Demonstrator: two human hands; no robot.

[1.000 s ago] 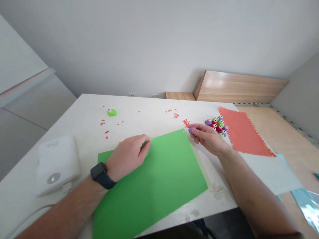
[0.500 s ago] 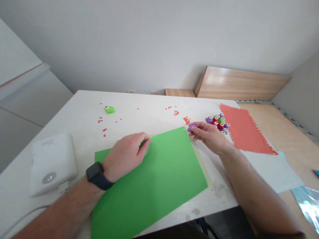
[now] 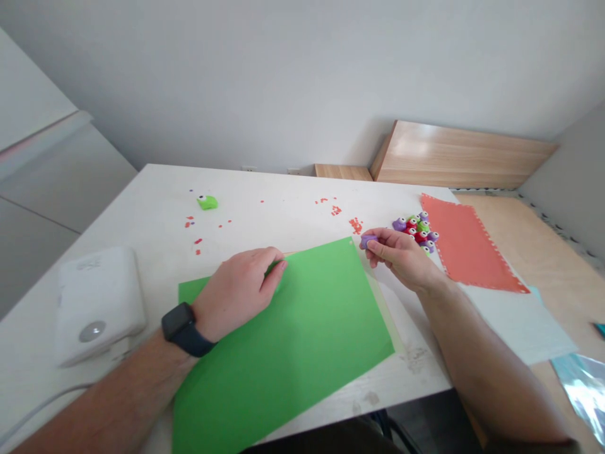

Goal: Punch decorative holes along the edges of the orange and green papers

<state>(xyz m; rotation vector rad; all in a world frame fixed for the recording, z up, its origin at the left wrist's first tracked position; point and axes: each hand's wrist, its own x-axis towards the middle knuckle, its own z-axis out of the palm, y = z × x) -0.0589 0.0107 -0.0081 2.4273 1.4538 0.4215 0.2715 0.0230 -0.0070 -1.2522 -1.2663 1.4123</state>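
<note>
HIDDEN: purple punch (image 3: 366,240) mostly covered by right hand (image 3: 401,258); green sheet (image 3: 302,328) top edge partly under left hand (image 3: 236,290) | CUT OFF: green sheet at bottom edge; foil sheet (image 3: 583,391) at right edge | TOO SMALL: red scraps (image 3: 355,224), shapes unreadable

One view is given, taken from the head above the near edge of the table (image 3: 302,195). It is aimed forward and down towards the far edge and the wall (image 3: 283,75), with the left hand (image 3: 239,290) and right hand (image 3: 401,255) seen close.
</note>
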